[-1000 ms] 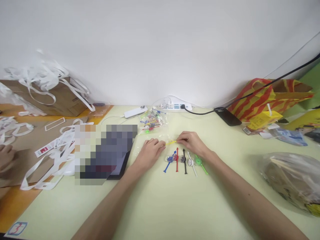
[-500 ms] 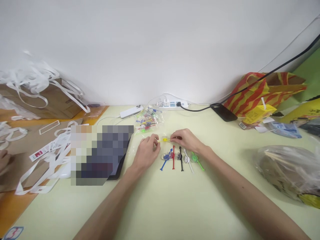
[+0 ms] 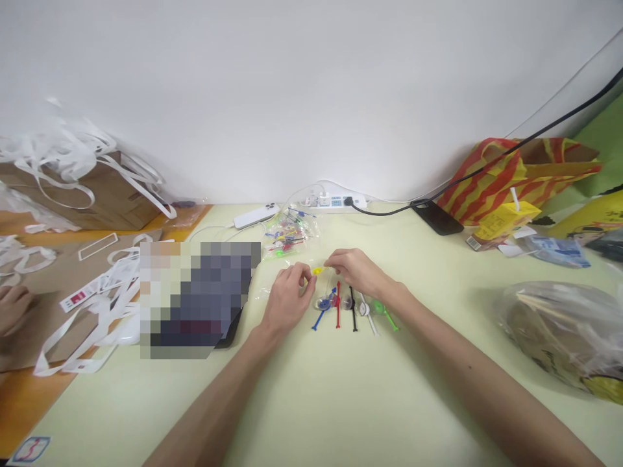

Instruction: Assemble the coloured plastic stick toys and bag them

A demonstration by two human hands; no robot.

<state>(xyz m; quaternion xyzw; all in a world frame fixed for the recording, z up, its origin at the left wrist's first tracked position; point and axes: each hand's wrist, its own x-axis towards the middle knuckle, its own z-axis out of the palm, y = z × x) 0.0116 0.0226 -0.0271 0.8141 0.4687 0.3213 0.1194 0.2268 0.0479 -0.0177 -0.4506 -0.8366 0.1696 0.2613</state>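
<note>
My left hand [image 3: 288, 296] and my right hand [image 3: 354, 271] meet over a small yellow plastic piece [image 3: 318, 270], fingertips of both pinched on it above the pale green table [image 3: 341, 402]. Just below it lies a row of small coloured stick pieces with suction cups: blue [image 3: 321, 314], red [image 3: 337, 312], black [image 3: 352, 311], white [image 3: 366, 314] and green [image 3: 385, 314]. A clear bag [image 3: 288, 235] holding several more coloured pieces lies behind my hands.
A tablet [image 3: 233, 324] sits left of my left hand. White strips [image 3: 92, 305] and a cardboard box [image 3: 92, 188] lie far left, where another person's hand [image 3: 12, 310] rests. A white phone [image 3: 256, 215], power strip [image 3: 331, 202], black cable, striped bag [image 3: 511, 175] and plastic bag [image 3: 559, 331] stand behind and to the right.
Both hands stay on the yellow piece and have drawn closer together; its shape between the fingers looks shorter and rounder. The view has shifted slightly.
</note>
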